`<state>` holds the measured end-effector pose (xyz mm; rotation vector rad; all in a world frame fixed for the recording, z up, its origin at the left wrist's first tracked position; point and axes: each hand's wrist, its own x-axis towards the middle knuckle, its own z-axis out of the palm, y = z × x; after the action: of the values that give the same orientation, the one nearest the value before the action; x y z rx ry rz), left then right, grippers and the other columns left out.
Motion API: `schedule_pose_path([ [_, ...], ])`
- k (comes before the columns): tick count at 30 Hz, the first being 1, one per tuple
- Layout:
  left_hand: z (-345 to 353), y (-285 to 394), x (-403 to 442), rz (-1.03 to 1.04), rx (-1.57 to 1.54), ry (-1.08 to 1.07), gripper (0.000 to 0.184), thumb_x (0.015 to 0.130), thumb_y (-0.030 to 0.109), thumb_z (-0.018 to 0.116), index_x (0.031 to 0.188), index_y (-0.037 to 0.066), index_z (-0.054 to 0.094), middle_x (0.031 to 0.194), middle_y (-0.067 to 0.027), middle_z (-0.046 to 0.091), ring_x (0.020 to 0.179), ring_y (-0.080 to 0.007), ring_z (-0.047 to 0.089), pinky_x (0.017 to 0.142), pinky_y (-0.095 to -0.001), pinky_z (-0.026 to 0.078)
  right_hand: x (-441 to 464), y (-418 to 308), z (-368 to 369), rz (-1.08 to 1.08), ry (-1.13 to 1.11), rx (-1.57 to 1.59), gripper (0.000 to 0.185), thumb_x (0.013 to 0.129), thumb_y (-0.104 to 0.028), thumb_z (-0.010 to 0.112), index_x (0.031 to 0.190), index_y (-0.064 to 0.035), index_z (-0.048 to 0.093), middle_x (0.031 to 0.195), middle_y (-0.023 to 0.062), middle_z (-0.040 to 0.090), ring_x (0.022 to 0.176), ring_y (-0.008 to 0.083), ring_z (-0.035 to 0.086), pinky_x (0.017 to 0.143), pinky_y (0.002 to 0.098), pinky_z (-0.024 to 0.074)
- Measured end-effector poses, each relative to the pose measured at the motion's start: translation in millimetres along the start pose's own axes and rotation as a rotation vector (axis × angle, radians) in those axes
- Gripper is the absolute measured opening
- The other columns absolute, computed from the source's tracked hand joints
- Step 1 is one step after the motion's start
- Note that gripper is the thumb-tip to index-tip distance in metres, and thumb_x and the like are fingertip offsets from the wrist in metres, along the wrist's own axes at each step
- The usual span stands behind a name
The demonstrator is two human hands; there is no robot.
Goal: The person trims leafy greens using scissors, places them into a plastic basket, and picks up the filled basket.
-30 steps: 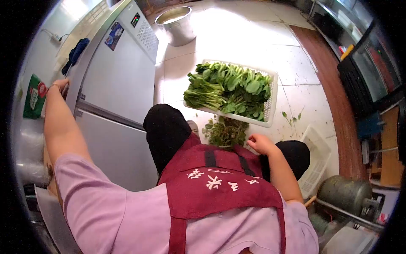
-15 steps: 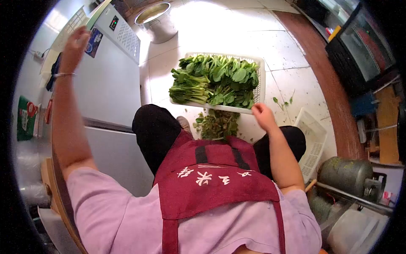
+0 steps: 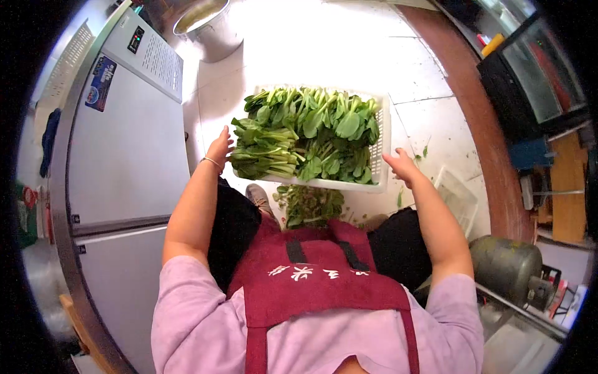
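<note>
A white plastic basket (image 3: 385,128) full of leafy greens (image 3: 327,118) is in front of me, its bundles laid in rows. My left hand (image 3: 219,148) is beside the basket's left end, fingers apart and close to the leaves there. Whether its fingertips touch them I cannot tell. At the right end, my right hand (image 3: 403,166) is by the basket's rim with thumb and fingers spread, and nothing is in it. Under the near edge, between my feet, sits a heap of loose leaf trimmings (image 3: 311,204).
On my left stands a grey two-door fridge (image 3: 128,149). A metal pot (image 3: 215,34) is on the floor beyond it. To the right are a second white basket (image 3: 458,198), a gas cylinder (image 3: 507,268) and a dark glass-fronted cabinet (image 3: 529,75). Stray leaves dot the tiles.
My left hand has come down from near the fridge top to the basket's left end. My right hand has opened beside the right rim. The view has shifted.
</note>
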<state>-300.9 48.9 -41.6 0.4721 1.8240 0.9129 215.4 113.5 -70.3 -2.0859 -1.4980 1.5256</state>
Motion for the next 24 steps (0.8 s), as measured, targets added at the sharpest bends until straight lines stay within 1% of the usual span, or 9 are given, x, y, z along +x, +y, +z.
schedule_pose_path([
  [1,1,0,4,-0.028,0.043,-0.01,0.076,0.082,0.065,0.042,0.13,0.006,0.041,0.124,-0.0102,0.049,0.111,-0.0265,0.045,0.09,-0.0453,0.034,0,-10,2,0.008,-0.015,-0.008,0.078,0.082,-0.04,0.059,0.141,-0.0065,0.02,0.132,0.0201,0.042,0.116,0.0321,0.046,0.089,0.0457,0.042],
  [4,4,4,17,-0.092,0.035,-0.017,0.077,0.083,0.065,0.039,0.129,0.004,0.042,0.113,-0.0087,0.05,0.101,-0.0223,0.045,0.084,-0.0406,0.037,5,-22,11,0.078,-0.118,0.268,0.069,0.08,-0.031,0.064,0.134,-0.0054,0.029,0.121,0.0188,0.05,0.103,0.0262,0.052,0.087,0.0401,0.0436],
  [6,2,2,22,-0.152,-0.063,-0.092,0.067,0.084,0.062,0.04,0.123,0.008,0.049,0.114,-0.0075,0.051,0.098,-0.0213,0.045,0.084,-0.0397,0.036,18,-15,20,-0.015,-0.205,0.437,0.061,0.079,-0.02,0.065,0.129,-0.0059,0.033,0.112,0.0126,0.053,0.095,0.0215,0.053,0.082,0.0374,0.0453],
  [10,27,29,-9,-0.182,-0.031,0.098,0.062,0.085,0.059,0.041,0.122,0.01,0.05,0.115,-0.009,0.053,0.103,-0.0222,0.047,0.082,-0.0391,0.037,32,-5,31,0.035,-0.196,0.558,0.053,0.077,-0.01,0.062,0.124,-0.0049,0.037,0.108,0.0092,0.054,0.094,0.0199,0.054,0.08,0.0347,0.0456],
  [13,43,43,-14,-0.255,-0.13,0.197,0.067,0.086,0.058,0.04,0.127,0.006,0.045,0.12,-0.0124,0.051,0.106,-0.0247,0.049,0.087,-0.0383,0.039,37,8,37,0.076,-0.171,0.627,0.051,0.075,-0.003,0.058,0.122,-0.0023,0.04,0.107,0.0085,0.054,0.093,0.0199,0.054,0.081,0.0331,0.0452],
  [15,44,46,-14,-0.243,-0.228,0.186,0.072,0.087,0.058,0.039,0.13,0.001,0.039,0.121,-0.0148,0.05,0.107,-0.0258,0.051,0.092,-0.036,0.04,35,9,36,0.107,-0.192,0.701,0.062,0.073,0.004,0.052,0.131,-0.004,0.032,0.118,0.0128,0.05,0.105,0.0237,0.052,0.085,0.0373,0.0459],
  [20,36,37,-7,-0.314,-0.334,0.124,0.073,0.087,0.06,0.036,0.13,0.001,0.039,0.12,-0.0137,0.051,0.109,-0.0254,0.05,0.09,-0.036,0.041,31,12,37,0.071,-0.184,0.643,0.065,0.071,0.007,0.05,0.133,-0.0046,0.031,0.121,0.0141,0.049,0.107,0.0258,0.052,0.087,0.0389,0.0456],
  [22,33,35,-5,-0.29,-0.261,0.147,0.067,0.089,0.059,0.033,0.125,0.004,0.047,0.115,-0.0129,0.053,0.099,-0.0237,0.05,0.084,-0.0359,0.042,26,15,40,0.141,-0.119,0.714,0.065,0.071,0.007,0.048,0.133,-0.0037,0.031,0.12,0.0141,0.05,0.107,0.0259,0.052,0.087,0.0378,0.0453],
  [24,32,55,-8,-0.28,-0.193,0.165,0.064,0.089,0.059,0.032,0.121,0.006,0.051,0.108,-0.0108,0.054,0.093,-0.0218,0.049,0.082,-0.0347,0.041,11,-2,33,0.163,-0.109,0.755,0.055,0.071,0.004,0.054,0.125,0.0007,0.039,0.115,0.0122,0.054,0.104,0.0225,0.053,0.089,0.0329,0.0418],
])
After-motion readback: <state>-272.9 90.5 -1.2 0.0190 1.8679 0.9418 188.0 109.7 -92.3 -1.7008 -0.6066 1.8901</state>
